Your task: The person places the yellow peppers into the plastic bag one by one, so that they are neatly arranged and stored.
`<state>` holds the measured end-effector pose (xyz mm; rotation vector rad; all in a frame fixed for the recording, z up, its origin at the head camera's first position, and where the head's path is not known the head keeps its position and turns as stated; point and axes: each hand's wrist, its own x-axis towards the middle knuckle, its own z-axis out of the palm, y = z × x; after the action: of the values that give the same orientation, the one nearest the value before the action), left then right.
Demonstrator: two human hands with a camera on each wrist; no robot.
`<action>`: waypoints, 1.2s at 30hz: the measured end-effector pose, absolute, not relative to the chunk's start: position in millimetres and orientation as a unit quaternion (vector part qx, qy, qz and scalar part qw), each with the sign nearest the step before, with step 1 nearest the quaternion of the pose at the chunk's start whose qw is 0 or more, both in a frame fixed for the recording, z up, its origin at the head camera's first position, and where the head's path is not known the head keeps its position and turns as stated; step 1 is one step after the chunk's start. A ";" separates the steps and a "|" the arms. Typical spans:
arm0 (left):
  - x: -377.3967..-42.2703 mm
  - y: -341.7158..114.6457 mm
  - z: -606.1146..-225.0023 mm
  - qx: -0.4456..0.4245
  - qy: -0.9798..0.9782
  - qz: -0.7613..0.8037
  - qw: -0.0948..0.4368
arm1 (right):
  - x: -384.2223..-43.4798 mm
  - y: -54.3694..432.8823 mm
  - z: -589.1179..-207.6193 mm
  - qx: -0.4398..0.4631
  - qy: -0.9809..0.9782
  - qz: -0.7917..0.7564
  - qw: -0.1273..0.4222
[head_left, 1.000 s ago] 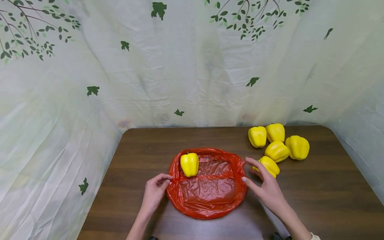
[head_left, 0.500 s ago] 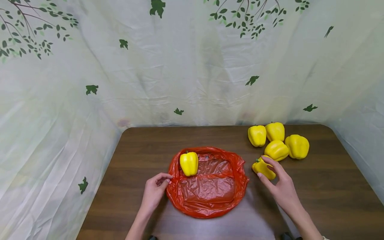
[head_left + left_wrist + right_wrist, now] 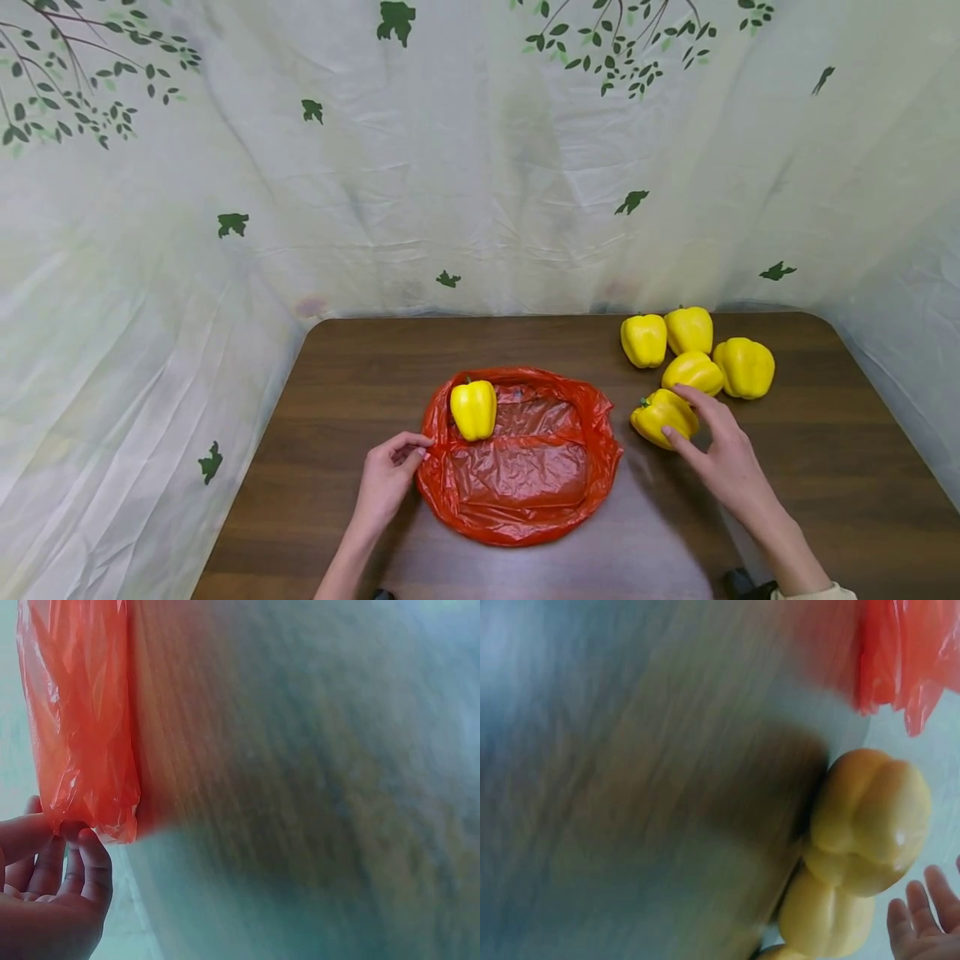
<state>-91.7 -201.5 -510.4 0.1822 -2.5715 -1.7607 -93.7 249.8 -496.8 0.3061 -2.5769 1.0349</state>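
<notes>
A red plastic bag (image 3: 517, 537) lies with its mouth spread wide on the table. My left hand (image 3: 388, 477) pinches its left rim; in the left wrist view, thumb and fingertips meet at the edge of the bag (image 3: 82, 720). One yellow bell pepper (image 3: 473, 412) stands inside the bag, at its back left. To the right of the bag, my right hand (image 3: 731, 467) is beside the nearest loose bell pepper (image 3: 663, 419), its fingers spread. In the right wrist view the fingers of this hand (image 3: 930, 922) stand apart from the yellow pepper (image 3: 874, 817).
Several more yellow peppers (image 3: 744, 368) cluster at the back right of the brown wooden table (image 3: 375, 358). A pale curtain with printed leaves (image 3: 525, 167) hangs behind the table and along its sides.
My right hand has left the bag's right rim and moved right to the nearest loose pepper, which has turned slightly. The left hand has stayed at the bag's left rim.
</notes>
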 end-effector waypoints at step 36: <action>-93.2 -199.8 -504.6 0.070 -0.824 -0.562 0.006 | -116.1 266.5 -492.6 0.068 -0.933 0.351 -0.049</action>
<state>-93.2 -199.8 -504.6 0.2205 -2.5783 -1.7602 -116.1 266.5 -492.6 0.2200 -3.0257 1.1371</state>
